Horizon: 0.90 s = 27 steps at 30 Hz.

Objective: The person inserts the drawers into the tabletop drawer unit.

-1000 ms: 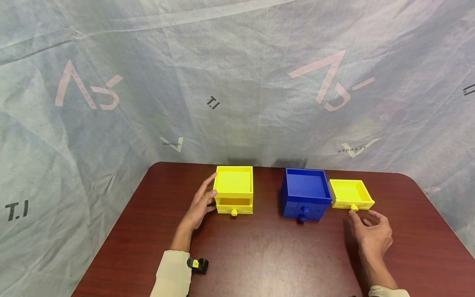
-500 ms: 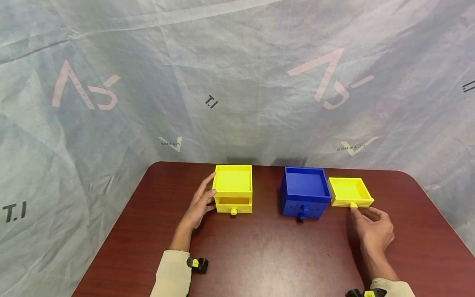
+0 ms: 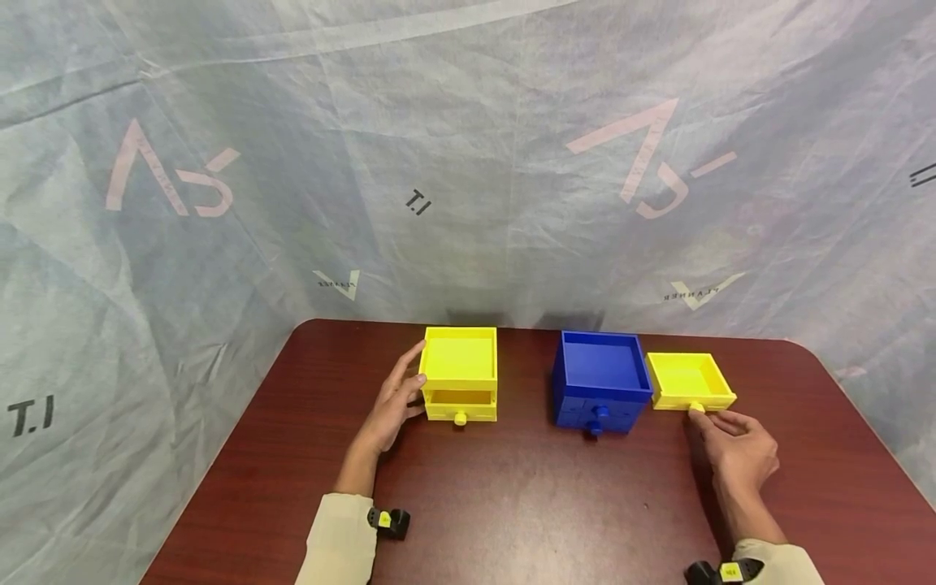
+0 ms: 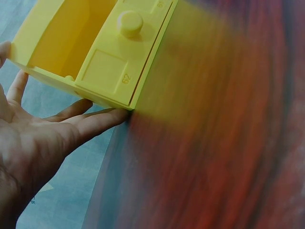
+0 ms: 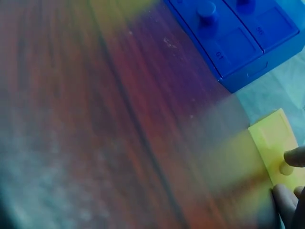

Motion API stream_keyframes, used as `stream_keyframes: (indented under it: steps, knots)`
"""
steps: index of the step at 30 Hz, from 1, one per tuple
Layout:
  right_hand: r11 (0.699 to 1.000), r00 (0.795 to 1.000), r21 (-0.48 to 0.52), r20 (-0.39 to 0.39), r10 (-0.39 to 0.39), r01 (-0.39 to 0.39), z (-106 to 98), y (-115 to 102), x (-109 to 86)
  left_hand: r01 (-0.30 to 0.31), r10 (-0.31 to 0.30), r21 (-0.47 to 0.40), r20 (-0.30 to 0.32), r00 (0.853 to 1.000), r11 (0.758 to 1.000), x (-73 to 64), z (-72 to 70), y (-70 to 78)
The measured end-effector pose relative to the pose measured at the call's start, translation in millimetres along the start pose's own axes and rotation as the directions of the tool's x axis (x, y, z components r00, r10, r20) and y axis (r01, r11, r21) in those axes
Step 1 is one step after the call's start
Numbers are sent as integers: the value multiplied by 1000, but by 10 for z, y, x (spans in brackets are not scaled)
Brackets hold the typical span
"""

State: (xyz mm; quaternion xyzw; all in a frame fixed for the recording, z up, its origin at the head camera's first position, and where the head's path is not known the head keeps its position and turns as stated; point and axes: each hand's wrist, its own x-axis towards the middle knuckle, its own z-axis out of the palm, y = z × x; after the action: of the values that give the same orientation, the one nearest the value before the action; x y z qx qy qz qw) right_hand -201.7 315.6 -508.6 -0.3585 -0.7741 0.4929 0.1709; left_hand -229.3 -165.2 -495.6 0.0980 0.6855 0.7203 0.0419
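On the left of the table stands a small yellow drawer cabinet (image 3: 460,357), its upper slot hollow and its lower drawer (image 4: 102,71) pushed in, with a round knob. My left hand (image 3: 388,413) rests against its left side, fingers fairly straight and thumb near the front corner. A loose yellow drawer (image 3: 689,376) lies at the right with its knob toward me. My right hand (image 3: 738,451) pinches that knob (image 5: 286,168) between thumb and fingers; part of the hand is cut off in the right wrist view.
A blue drawer cabinet (image 3: 602,370) with two knobs stands between the yellow pieces, close beside the loose drawer. The dark red wooden table (image 3: 526,504) ends at the back against a grey printed cloth (image 3: 468,146).
My right hand has moved slightly forward and its fingers have closed round the loose drawer's knob. My left hand and the cabinets have stayed where they were.
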Motion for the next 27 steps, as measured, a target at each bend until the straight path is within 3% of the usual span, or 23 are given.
stream_keyframes:
  steps: [17,27]
  knots:
    - [997,998,42,-3,-59,59,85,-3,70,-3,3,-8,-3,1000,1000,-6,13,14]
    - [998,998,-22,5,-61,61,124,-5,83,-12,12,1,12,1000,1000,-14,5,18]
